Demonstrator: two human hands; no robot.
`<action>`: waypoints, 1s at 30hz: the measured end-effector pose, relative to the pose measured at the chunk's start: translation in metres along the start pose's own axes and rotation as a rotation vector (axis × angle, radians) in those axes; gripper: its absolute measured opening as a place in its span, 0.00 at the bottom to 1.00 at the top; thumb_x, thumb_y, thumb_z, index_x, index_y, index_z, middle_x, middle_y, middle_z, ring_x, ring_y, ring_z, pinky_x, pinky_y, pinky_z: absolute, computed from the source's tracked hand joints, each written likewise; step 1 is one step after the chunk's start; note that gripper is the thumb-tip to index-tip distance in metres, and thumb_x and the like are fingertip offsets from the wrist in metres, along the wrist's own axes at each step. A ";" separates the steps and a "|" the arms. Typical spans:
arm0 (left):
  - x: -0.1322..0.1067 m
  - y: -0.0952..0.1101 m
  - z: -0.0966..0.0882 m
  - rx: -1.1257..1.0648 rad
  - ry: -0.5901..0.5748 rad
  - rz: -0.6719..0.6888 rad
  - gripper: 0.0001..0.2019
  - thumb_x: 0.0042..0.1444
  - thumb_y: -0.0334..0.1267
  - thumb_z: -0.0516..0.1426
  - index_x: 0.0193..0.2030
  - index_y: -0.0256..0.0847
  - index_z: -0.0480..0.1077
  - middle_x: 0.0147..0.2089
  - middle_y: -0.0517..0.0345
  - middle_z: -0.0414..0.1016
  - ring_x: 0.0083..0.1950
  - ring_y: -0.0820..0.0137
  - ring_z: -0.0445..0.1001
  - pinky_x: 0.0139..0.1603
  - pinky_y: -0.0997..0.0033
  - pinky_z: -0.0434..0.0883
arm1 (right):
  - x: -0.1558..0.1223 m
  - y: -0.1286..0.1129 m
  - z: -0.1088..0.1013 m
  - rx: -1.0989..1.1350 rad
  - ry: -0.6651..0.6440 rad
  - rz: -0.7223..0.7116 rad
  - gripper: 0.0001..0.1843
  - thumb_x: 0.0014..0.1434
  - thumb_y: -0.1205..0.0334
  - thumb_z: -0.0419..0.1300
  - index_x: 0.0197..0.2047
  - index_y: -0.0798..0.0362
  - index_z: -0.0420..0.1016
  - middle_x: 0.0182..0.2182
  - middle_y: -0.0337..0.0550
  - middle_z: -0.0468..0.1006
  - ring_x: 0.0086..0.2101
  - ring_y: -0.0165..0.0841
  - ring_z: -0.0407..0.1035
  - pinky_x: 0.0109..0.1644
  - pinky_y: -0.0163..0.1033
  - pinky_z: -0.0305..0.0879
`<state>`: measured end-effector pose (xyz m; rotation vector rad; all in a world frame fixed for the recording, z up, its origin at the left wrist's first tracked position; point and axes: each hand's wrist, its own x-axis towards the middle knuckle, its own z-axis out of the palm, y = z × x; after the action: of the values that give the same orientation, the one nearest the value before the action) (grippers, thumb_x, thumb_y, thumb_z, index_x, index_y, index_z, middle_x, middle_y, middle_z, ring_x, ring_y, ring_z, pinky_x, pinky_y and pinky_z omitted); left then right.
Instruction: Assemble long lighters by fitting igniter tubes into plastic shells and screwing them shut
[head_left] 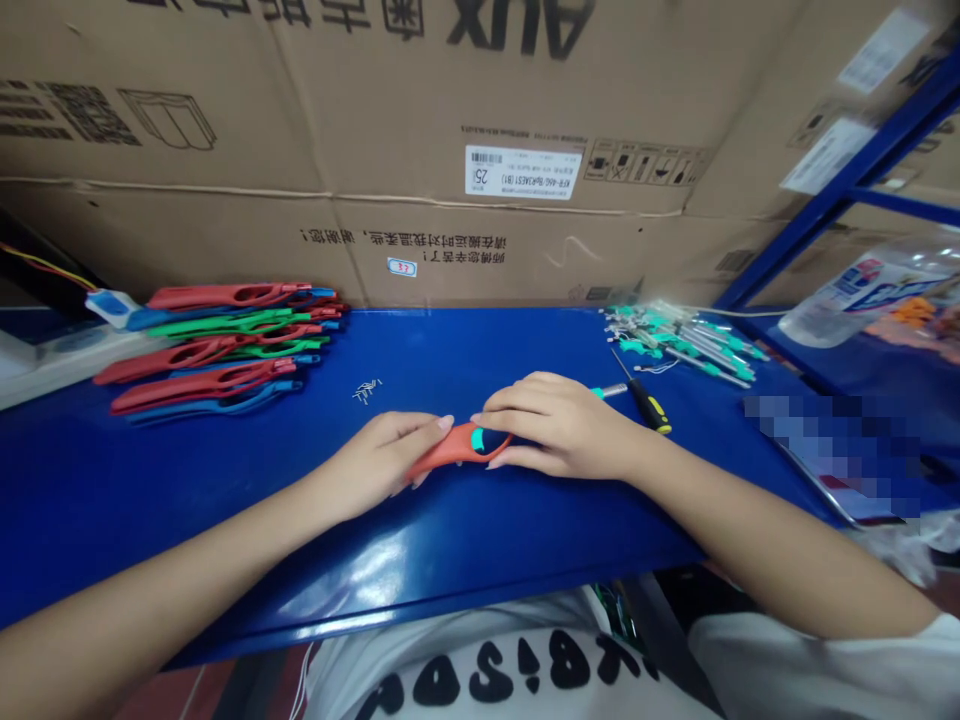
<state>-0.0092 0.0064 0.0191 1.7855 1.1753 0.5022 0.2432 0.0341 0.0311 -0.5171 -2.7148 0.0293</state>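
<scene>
Tapering orange shell (448, 458), teal trigger (478, 438) inset

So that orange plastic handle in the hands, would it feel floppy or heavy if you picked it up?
Probably stiff: the orange handle keeps its shape between the left hand and right hand. Likely light, since fingers alone hold it. Being long and flat, it would probably slide on the glossy blue table, not roll.

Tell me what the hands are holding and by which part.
A red plastic casing: the left hand grips its narrow end, the right hand covers the end with the teal button.
</scene>
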 end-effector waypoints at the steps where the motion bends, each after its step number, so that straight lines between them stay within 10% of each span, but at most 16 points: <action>1: 0.000 0.001 0.000 -0.008 -0.002 0.019 0.27 0.70 0.55 0.45 0.28 0.39 0.68 0.21 0.63 0.66 0.22 0.72 0.65 0.23 0.73 0.61 | 0.000 -0.001 0.001 0.020 0.037 -0.001 0.19 0.70 0.50 0.55 0.54 0.54 0.75 0.49 0.52 0.80 0.47 0.38 0.74 0.48 0.44 0.68; 7: -0.010 0.006 0.004 0.470 0.018 0.345 0.16 0.69 0.48 0.52 0.55 0.42 0.71 0.45 0.52 0.77 0.41 0.65 0.76 0.41 0.67 0.71 | -0.002 -0.006 0.005 0.110 0.164 0.079 0.12 0.71 0.59 0.53 0.46 0.52 0.76 0.43 0.45 0.81 0.43 0.32 0.75 0.45 0.37 0.69; 15: -0.012 0.003 0.004 0.653 0.042 0.317 0.16 0.73 0.44 0.44 0.48 0.40 0.70 0.41 0.52 0.75 0.38 0.64 0.76 0.35 0.68 0.69 | 0.005 -0.015 0.006 0.107 0.082 0.280 0.14 0.72 0.55 0.51 0.43 0.52 0.75 0.41 0.45 0.81 0.39 0.34 0.75 0.41 0.38 0.68; 23: 0.001 -0.010 -0.023 0.842 0.149 0.335 0.16 0.72 0.44 0.44 0.47 0.39 0.68 0.43 0.50 0.75 0.40 0.60 0.76 0.39 0.62 0.69 | -0.012 0.026 -0.021 -0.223 -0.088 0.368 0.25 0.65 0.54 0.62 0.61 0.54 0.69 0.55 0.55 0.75 0.56 0.49 0.67 0.57 0.53 0.60; 30: 0.012 -0.020 -0.038 0.880 0.100 0.334 0.18 0.72 0.47 0.43 0.51 0.39 0.68 0.47 0.49 0.75 0.42 0.58 0.77 0.40 0.62 0.69 | -0.025 0.056 -0.036 -0.142 -0.033 0.357 0.08 0.67 0.61 0.56 0.41 0.52 0.77 0.40 0.45 0.81 0.43 0.39 0.73 0.56 0.47 0.59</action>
<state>-0.0419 0.0375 0.0192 2.7650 1.2718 0.2677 0.2980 0.0754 0.0507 -1.0447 -2.6324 -0.0615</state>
